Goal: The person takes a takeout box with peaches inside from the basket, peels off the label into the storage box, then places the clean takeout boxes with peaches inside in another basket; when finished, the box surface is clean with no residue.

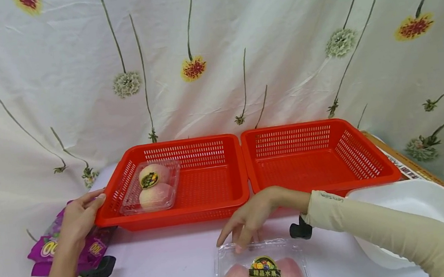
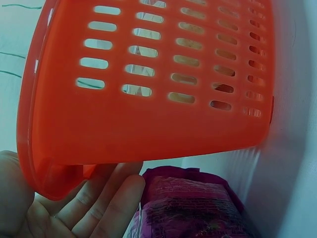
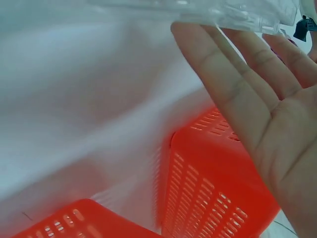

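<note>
My left hand (image 1: 79, 217) grips the left rim of the left red plastic basket (image 1: 182, 217), with fingers (image 2: 106, 203) along the outside of its corner. Inside this basket, at its left end, sits a clear plastic box of peaches (image 1: 155, 186) with a black and gold label. A second clear box of peaches (image 1: 265, 274) stands in front at the lower edge of the head view, cut off there. My right hand (image 1: 252, 215) hangs over that box's far edge, its fingertips (image 3: 181, 29) right at the plastic in the right wrist view.
A second red basket (image 1: 296, 171) stands against the first one's right side. A white tub (image 1: 417, 207) is at the right, partly behind my right sleeve. Purple snack bags (image 1: 94, 249) lie left. Behind the right basket is a flat printed box (image 1: 412, 163); a flowered cloth (image 1: 217, 97) hangs behind.
</note>
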Tool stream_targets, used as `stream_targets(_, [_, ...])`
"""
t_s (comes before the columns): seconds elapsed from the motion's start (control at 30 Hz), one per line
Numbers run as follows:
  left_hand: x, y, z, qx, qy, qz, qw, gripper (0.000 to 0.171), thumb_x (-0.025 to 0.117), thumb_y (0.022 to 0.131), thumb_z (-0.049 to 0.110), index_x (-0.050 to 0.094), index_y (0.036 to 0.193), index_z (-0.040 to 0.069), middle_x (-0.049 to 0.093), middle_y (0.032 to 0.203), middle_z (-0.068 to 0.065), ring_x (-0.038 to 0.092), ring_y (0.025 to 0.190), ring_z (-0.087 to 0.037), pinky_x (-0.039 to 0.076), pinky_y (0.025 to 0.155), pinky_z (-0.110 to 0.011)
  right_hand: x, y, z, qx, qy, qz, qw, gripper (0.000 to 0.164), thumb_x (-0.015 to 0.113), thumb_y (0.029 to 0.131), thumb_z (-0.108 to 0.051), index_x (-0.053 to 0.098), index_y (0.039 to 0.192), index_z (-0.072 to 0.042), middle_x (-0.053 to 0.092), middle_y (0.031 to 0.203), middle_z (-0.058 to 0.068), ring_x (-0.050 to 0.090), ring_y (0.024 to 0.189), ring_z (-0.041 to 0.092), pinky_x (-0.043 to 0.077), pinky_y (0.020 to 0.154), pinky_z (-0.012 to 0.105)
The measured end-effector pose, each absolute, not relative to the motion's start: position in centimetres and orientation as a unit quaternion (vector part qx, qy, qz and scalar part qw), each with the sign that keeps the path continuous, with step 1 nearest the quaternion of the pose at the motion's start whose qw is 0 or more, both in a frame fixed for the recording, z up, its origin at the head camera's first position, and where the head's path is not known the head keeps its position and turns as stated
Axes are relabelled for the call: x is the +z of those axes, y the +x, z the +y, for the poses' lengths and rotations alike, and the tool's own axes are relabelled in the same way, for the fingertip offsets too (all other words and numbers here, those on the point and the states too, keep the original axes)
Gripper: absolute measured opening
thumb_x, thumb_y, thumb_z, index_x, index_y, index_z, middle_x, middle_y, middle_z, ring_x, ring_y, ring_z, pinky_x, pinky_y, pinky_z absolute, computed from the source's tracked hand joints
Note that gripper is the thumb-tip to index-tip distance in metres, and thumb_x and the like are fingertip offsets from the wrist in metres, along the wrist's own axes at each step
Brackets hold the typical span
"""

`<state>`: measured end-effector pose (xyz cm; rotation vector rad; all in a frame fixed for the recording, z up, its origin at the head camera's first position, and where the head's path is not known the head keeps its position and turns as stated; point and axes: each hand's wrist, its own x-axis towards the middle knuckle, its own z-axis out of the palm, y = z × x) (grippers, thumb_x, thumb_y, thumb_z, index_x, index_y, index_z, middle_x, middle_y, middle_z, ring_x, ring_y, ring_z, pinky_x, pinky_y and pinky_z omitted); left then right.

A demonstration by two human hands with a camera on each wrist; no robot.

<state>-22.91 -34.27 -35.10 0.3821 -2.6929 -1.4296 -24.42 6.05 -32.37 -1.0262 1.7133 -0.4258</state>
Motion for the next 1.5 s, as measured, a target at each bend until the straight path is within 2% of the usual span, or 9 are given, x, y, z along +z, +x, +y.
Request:
stream_targets(0.17, [-35.2,-22.9,-34.3,-0.458,0.12,-0.88,0.042,0.067,0.04,0.099,0.047,0.033,0.147,0.001,0.044,0.137,-0.033,0.058,0.103,-0.03,0.054,0.065,-0.019,-32.5,-24.2,6.5,-0.163,-0.44,0.73,0.497,0.056,0.062,0.092,-0.02,0.042,0.145,-0.022,0.057,0.118,-0.008,0.053,0.104,-0.001,0.053,0.082,0.022])
stream_targets(0.37, [-35.4,-22.9,-34.3,-0.461,0.12,-0.878,0.045,0.068,0.04,0.099,0.047,0.032,0.148,0.001,0.043,0.138,-0.033,0.057,0.107,-0.035,0.054,0.065,-0.019,-32.8,-23.8,7.9,-0.197,-0.442,0.735,0.475,0.05,0.059,0.093,-0.017,0.047,0.142,-0.016,0.059,0.121,-0.005,0.056,0.103,0.0,0.053,0.082,0.021])
stream_targets(0.6, [-35.2,-22.9,-34.2,-0.454,0.119,-0.882,0.045,0.068,0.04,0.099,0.048,0.032,0.148,0.001,0.044,0.137,-0.033,0.058,0.103,-0.031,0.054,0.064,-0.019,-32.8,-21.9,10.8,-0.219,-0.447,0.782,0.375,0.042,0.056,0.095,-0.024,0.052,0.136,-0.02,0.06,0.126,-0.006,0.057,0.105,0.004,0.048,0.089,0.021])
stream_targets(0.93, [-35.3,-22.5,-33.8,-0.402,0.106,-0.905,0.091,0.064,0.042,0.1,0.044,0.041,0.141,-0.004,0.051,0.129,-0.035,0.061,0.096,-0.032,0.053,0.06,-0.018,-32.1,-17.4,14.9,-0.186,-0.395,0.879,0.19,0.045,0.061,0.093,-0.033,0.051,0.137,-0.029,0.051,0.139,-0.01,0.045,0.131,0.017,0.04,0.105,0.046])
stream_targets(1.0, [-35.2,-22.3,-33.5,-0.37,0.101,-0.916,0.118,0.059,0.043,0.1,0.041,0.046,0.137,-0.005,0.053,0.125,-0.035,0.06,0.097,-0.036,0.054,0.063,-0.024,-32.3,-16.5,15.4,-0.191,-0.376,0.891,0.169,0.047,0.062,0.092,-0.037,0.051,0.137,-0.031,0.049,0.141,-0.007,0.043,0.133,0.02,0.041,0.104,0.05])
stream_targets(1.1, [-34.7,-21.9,-32.6,-0.322,0.087,-0.927,0.171,0.052,0.047,0.1,0.034,0.05,0.134,-0.006,0.052,0.125,-0.036,0.054,0.105,-0.046,0.055,0.078,-0.046,-32.7,-15.5,16.2,-0.203,-0.363,0.898,0.143,0.049,0.061,0.092,-0.042,0.049,0.138,-0.033,0.046,0.144,-0.003,0.043,0.132,0.021,0.043,0.102,0.051])
stream_targets(1.2, [-33.7,-21.3,-30.5,-0.281,0.039,-0.923,0.258,0.044,0.055,0.097,0.026,0.056,0.129,-0.005,0.052,0.126,-0.033,0.048,0.113,-0.049,0.043,0.089,-0.065,-33.1,-14.8,16.8,-0.208,-0.361,0.901,0.119,0.049,0.059,0.092,-0.044,0.048,0.139,-0.033,0.046,0.143,-0.007,0.045,0.13,0.018,0.044,0.101,0.05])
stream_targets(1.3, [-32.7,-20.2,-27.4,-0.254,-0.054,-0.908,0.328,0.041,0.065,0.091,0.019,0.059,0.125,-0.003,0.053,0.127,-0.026,0.048,0.116,-0.045,0.042,0.09,-0.065,-33.4,-14.5,17.0,-0.214,-0.359,0.903,0.1,0.048,0.059,0.093,-0.042,0.047,0.139,-0.033,0.047,0.141,-0.01,0.046,0.129,0.016,0.044,0.101,0.05])
stream_targets(1.5, [-32.5,-16.4,-20.2,-0.212,-0.252,-0.899,0.288,0.056,0.075,0.083,0.025,0.056,0.134,0.011,0.047,0.142,-0.006,0.042,0.129,-0.031,0.048,0.092,-0.056,-33.9,-14.4,16.7,-0.217,-0.37,0.901,0.056,0.047,0.062,0.093,-0.034,0.049,0.137,-0.032,0.049,0.138,-0.011,0.047,0.128,0.015,0.044,0.101,0.048])
